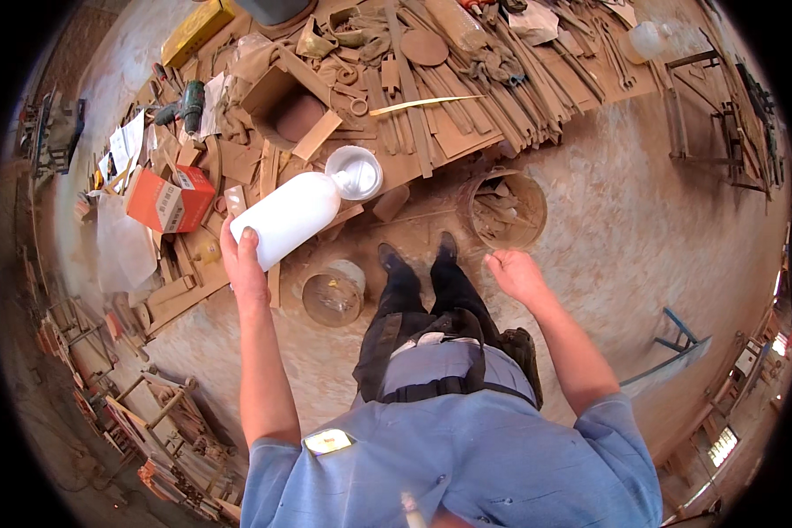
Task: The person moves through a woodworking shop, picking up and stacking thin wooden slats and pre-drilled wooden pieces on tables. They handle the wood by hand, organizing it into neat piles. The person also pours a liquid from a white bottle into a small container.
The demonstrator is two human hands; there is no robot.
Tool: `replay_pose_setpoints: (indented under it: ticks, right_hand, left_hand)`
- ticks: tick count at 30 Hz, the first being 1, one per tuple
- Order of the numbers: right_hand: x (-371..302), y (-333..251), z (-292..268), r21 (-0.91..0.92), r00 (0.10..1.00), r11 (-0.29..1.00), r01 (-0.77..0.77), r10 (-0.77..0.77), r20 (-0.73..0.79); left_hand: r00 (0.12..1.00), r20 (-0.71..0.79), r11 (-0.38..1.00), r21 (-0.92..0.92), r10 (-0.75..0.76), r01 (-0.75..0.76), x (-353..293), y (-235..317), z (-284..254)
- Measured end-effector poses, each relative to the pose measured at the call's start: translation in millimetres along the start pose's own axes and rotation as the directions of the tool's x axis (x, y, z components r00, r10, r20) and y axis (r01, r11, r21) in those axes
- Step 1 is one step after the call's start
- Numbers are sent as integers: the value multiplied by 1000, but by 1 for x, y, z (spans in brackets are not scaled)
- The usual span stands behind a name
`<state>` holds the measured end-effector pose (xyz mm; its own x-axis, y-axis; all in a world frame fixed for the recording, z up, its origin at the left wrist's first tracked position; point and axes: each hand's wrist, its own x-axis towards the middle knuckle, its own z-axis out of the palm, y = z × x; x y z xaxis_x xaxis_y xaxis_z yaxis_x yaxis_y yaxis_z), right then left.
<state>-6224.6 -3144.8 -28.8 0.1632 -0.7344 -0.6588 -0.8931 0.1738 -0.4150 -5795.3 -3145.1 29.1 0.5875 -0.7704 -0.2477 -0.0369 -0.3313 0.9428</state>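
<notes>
My left hand (245, 268) is wrapped round the base end of a large white plastic bottle (289, 216). The bottle is tilted, its neck toward a whitish plastic cup (377, 179) at the front edge of the workbench. Neck and cup rim meet in the picture; whether they touch, or whether anything flows, I cannot tell. Off to the right, my right hand (517, 275) hangs in the air over the floor, its fingers curled closed. Whatever may be in them is hidden.
The cluttered bench (449, 154) bears wood strips, an open cardboard box (277, 101), an orange-red carton (172, 201) and a green drill (192, 106). On the floor stand a bucket of scraps (508, 211) and a smaller bucket (333, 295). A blue metal stand (673, 343) lies right.
</notes>
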Motion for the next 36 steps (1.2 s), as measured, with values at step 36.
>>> replay_pose_setpoints:
  ticks: [36]
  right_hand:
    - [9, 35, 20, 469, 986, 871, -147, 91, 141]
  left_hand:
    - [756, 446, 364, 683, 479, -634, -14, 92, 50]
